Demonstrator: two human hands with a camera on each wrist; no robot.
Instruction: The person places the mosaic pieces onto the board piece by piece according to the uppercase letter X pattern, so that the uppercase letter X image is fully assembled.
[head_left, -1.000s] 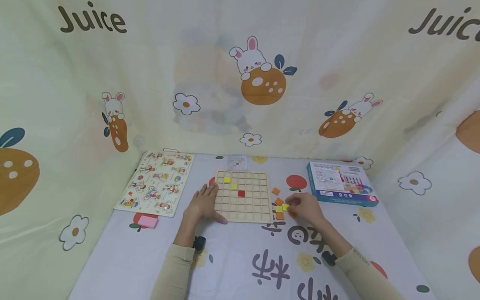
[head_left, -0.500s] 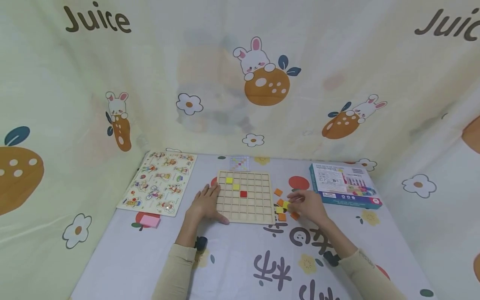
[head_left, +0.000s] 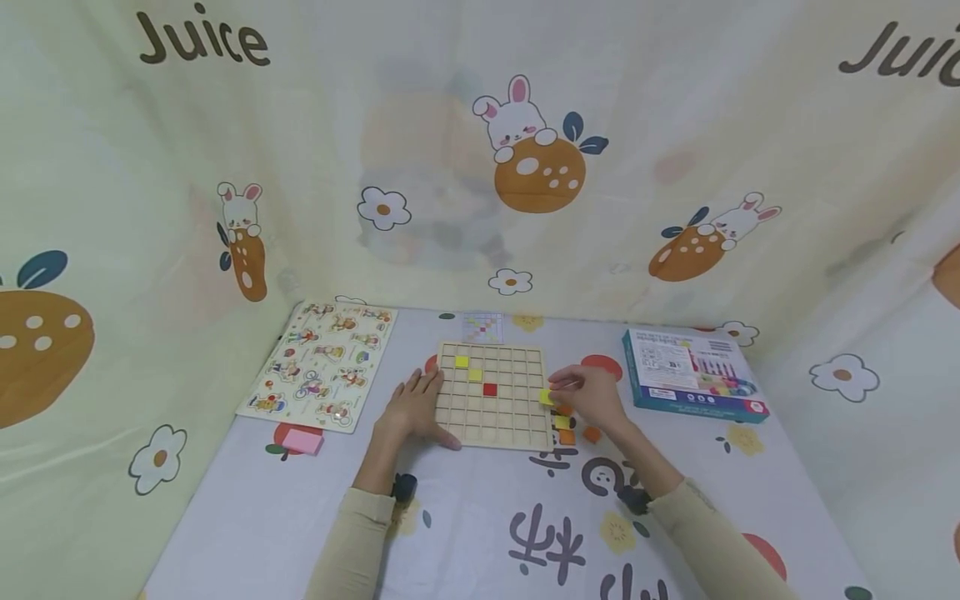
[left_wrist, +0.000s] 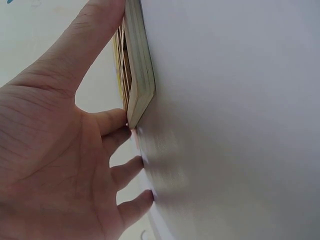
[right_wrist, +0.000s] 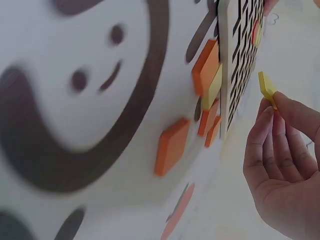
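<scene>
A wooden grid board (head_left: 517, 421) lies mid-table, with two yellow tiles and a red tile (head_left: 490, 389) set on a diagonal in its cells. My left hand (head_left: 410, 410) rests along its left side with the fingers spread; in the left wrist view the fingertips and thumb are at the board's corner (left_wrist: 142, 95). Over the board's right edge, my right hand (head_left: 592, 393) pinches a yellow tile (right_wrist: 267, 90) between thumb and fingers, raised above the table. Beside that edge lie several orange tiles (right_wrist: 172, 146) and another yellow tile (right_wrist: 213, 89).
A small pattern card (head_left: 482, 327) lies behind the board. At the left are a picture puzzle board (head_left: 318, 367) and a pink block (head_left: 303, 441). A boxed set (head_left: 693, 375) stands at the right. A printed curtain (head_left: 435, 150) hangs behind the table.
My right hand has lifted a yellow tile from the loose pile and carried it left to the board's right edge. The left hand stays at the board.
</scene>
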